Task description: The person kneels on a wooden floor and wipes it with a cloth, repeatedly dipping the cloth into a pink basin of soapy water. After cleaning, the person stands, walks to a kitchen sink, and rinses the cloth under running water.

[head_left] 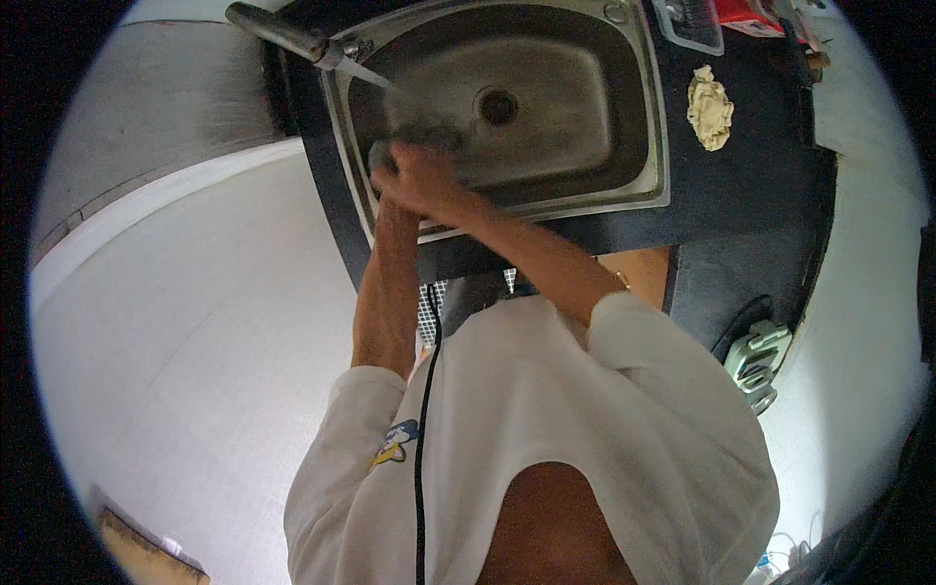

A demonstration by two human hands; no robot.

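Both my hands meet over the lower left part of a stainless steel sink [541, 139]. My right hand [424, 179] lies across my left hand [391, 175], and both are blurred. Around the fingers is something dark and greyish, possibly a scrubber or a cloth; which hand holds it I cannot tell. Above and to the left, water [365, 74] runs from the faucet [281, 36] into the basin. The drain [498, 107] lies to the right of the hands.
A crumpled pale cloth [709, 110] lies on the dark countertop [760, 183] right of the sink. Beyond it stand a clear plastic container [691, 25] and a red package [749, 16]. A pale green appliance [757, 358] is at the lower right. A black cord [420, 439] hangs over my shirt.
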